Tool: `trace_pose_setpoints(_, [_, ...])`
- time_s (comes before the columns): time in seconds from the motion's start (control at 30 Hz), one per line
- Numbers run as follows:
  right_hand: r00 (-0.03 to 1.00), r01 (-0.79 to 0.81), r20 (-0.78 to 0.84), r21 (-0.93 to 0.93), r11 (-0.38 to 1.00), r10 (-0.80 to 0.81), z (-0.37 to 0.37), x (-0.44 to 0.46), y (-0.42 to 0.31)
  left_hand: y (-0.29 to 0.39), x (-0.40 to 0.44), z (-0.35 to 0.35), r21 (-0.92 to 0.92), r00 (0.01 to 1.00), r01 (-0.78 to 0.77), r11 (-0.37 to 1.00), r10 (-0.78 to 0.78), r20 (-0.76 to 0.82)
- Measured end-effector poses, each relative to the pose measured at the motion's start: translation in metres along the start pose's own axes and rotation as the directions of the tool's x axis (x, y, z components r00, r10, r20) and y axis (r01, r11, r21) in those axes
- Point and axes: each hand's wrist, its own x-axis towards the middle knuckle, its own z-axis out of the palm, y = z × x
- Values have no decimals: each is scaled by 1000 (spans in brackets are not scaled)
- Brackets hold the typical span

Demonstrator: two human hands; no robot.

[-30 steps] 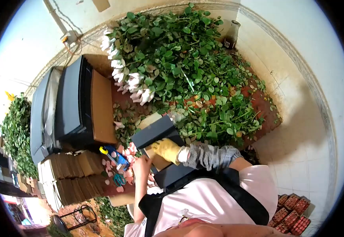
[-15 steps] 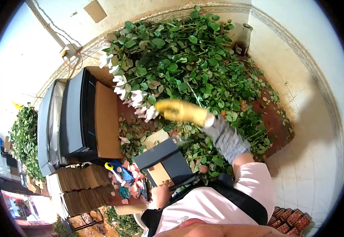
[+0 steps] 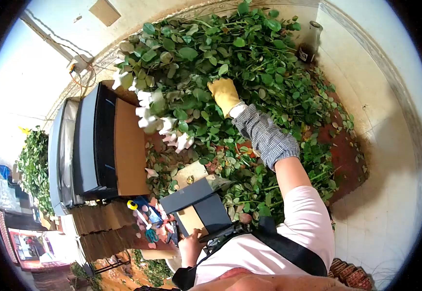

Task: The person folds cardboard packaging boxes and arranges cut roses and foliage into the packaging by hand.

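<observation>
My right hand (image 3: 224,97), in a yellow glove with a checked sleeve, is closed among the leafy stems of a big pile of white roses (image 3: 211,63). Leaves partly hide the stems at its fingertips. The pale rose heads (image 3: 150,116) hang along the pile's left edge. My bare left hand (image 3: 190,246) is low, near my body, with its fingers bent over the lower end of a tan cardboard strip (image 3: 191,219). That strip lies against a dark grey folded board (image 3: 215,211).
Stacked grey sheets (image 3: 87,140) and brown cardboard (image 3: 128,150) stand on the left. Teal scissors (image 3: 151,235), a yellow-and-white tool (image 3: 138,213) and pink petals lie beside the board. A glass vase (image 3: 310,43) stands in the back corner.
My right hand has moved up and away from the rose heads, into the stems, and its fingers have closed. Rose heads at the left have shifted. My left hand stays at the cardboard.
</observation>
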Motion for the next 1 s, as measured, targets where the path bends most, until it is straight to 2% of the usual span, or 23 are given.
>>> trace_pose_setpoints(0.03, [996,35,-79,20,999,-33,-6,-6,4,-4,2,7,-8,1000,11,1000,-11,6])
trace_pose_setpoints(0.07, [996,44,76,-51,998,-40,-13,-5,4,-8,2,13,-24,999,35,999,-34,32])
trace_pose_setpoints(0.13, [985,14,171,-106,994,4,-22,2,-6,-2,0,5,34,1000,1,999,-2,14])
trace_pose_setpoints(0.2, [991,100,91,-29,995,-97,-71,-22,-28,-3,2,7,32,1000,-11,999,11,-21])
trace_pose_setpoints(0.23, [994,108,2,-12,994,-108,-61,-26,-43,-3,3,9,28,999,-18,999,18,-26])
trace_pose_setpoints(0.3, [953,86,291,-7,996,-81,-41,-32,-79,-3,3,8,38,1000,6,999,-6,-10])
trace_pose_setpoints(0.33, [948,274,-217,169,947,-235,-53,-56,-77,0,3,4,64,999,-8,998,10,-30])
trace_pose_setpoints(0.4, [877,322,-435,218,921,-204,10,-57,-73,-1,3,4,69,999,-23,997,25,-20])
trace_pose_setpoints(0.43, [948,275,-223,216,937,-227,21,-65,-66,-2,3,5,64,999,-40,997,42,-26])
trace_pose_setpoints(0.47, [971,234,1,194,953,-238,32,-74,-60,-7,2,9,39,997,-64,997,66,-37])
trace_pose_setpoints(0.5, [927,288,230,63,956,-295,35,-75,-57,-7,2,8,45,998,-56,997,58,-29])
trace_pose_setpoints(0.57, [911,316,308,-99,943,-273,37,-78,-60,-9,1,9,-7,997,-69,998,69,-46])
trace_pose_setpoints(0.63, [938,248,277,-124,961,-207,39,-74,-65,-10,0,11,7,994,-77,997,78,-80])
trace_pose_setpoints(0.67, [913,245,370,-150,958,-175,-18,-82,-75,-12,0,16,-2,992,-81,997,81,-95])
trace_pose_setpoints(0.7, [942,211,294,-136,968,-164,-16,-82,-77,-15,0,22,-11,990,-83,996,81,-113])
trace_pose_setpoints(0.77, [972,138,213,-163,977,-102,-59,-94,-77,-14,-2,15,-39,985,-121,992,115,-130])
trace_pose_setpoints(0.83, [984,119,-132,-41,992,-123,-105,-124,-62,-16,0,15,-65,995,-83,994,79,-53])
trace_pose_setpoints(0.9, [927,182,-349,95,979,-139,-140,-165,-42,-20,0,8,-136,992,-119,984,110,-68])
trace_pose_setpoints(0.93, [948,200,-279,144,969,-154,-160,-186,-36,-17,3,-7,-120,995,-72,990,80,62])
trace_pose_setpoints(0.97, [964,208,-206,191,959,-168,-179,-207,-35,-24,4,-8,-136,994,-106,985,104,-23])
trace_pose_setpoints(1.0, [998,54,20,291,955,-62,-198,-228,-41,-35,9,-1,-270,994,-103,957,91,-56])
